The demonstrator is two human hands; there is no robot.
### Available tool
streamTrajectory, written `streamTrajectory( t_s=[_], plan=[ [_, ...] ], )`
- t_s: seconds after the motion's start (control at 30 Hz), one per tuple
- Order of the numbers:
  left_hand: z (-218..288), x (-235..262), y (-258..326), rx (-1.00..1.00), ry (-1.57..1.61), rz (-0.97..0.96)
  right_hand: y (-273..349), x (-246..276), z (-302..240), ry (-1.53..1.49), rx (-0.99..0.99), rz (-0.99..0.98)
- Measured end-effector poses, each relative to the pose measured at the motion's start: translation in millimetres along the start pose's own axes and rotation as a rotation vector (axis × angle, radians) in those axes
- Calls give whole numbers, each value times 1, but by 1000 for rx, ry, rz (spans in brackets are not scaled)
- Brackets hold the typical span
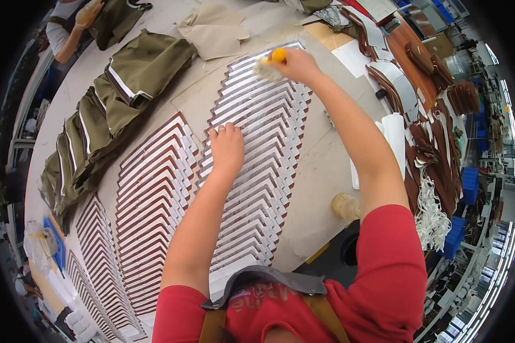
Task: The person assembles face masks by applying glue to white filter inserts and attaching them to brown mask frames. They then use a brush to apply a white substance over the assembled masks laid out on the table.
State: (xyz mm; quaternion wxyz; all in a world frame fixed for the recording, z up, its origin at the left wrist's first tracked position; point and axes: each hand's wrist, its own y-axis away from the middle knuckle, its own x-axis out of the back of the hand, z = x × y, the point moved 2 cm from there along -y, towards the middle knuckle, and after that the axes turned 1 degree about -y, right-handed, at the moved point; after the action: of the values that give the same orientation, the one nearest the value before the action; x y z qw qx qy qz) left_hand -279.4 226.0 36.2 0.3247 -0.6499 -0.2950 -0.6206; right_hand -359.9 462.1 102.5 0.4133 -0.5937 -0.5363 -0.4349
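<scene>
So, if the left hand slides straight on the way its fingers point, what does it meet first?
The left hand lies flat on the fanned row of white, brown-edged strips, fingers pointing up the row. It would probably cross more strips, then reach the brush in the right hand.

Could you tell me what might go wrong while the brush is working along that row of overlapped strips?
1. The brush in the right hand might smear past the strips onto the table.
2. The left hand presses flat on the row; shifting it could push the overlapped strips out of line.
3. The jar near the right elbow could be knocked.
</scene>
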Motion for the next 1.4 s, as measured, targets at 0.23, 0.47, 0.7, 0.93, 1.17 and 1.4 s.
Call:
streamTrajectory(
  t_s=[0.23, 0.47, 0.7, 0.93, 1.17, 1.4],
  plan=[
    [-2, -7, 1, 39, 26, 92, 18, 17, -12, -488, -48, 68],
    [-4, -10, 3, 50, 64, 65, 56, -1, -21, -220, 58, 190],
    [8, 9, 51, 75, 286, 8, 94, 15, 18, -531, -42, 232],
    [20, 3, 67, -59, 120, -136, 91, -9, 29, -356, -68, 382],
    [13, 6, 91, 81, 301, 17, 125, -3, -12, -607, -39, 66],
    [14, 2, 105, -21, 194, -105, 134, -8, -13, -526, -11, 455]
  ],
)
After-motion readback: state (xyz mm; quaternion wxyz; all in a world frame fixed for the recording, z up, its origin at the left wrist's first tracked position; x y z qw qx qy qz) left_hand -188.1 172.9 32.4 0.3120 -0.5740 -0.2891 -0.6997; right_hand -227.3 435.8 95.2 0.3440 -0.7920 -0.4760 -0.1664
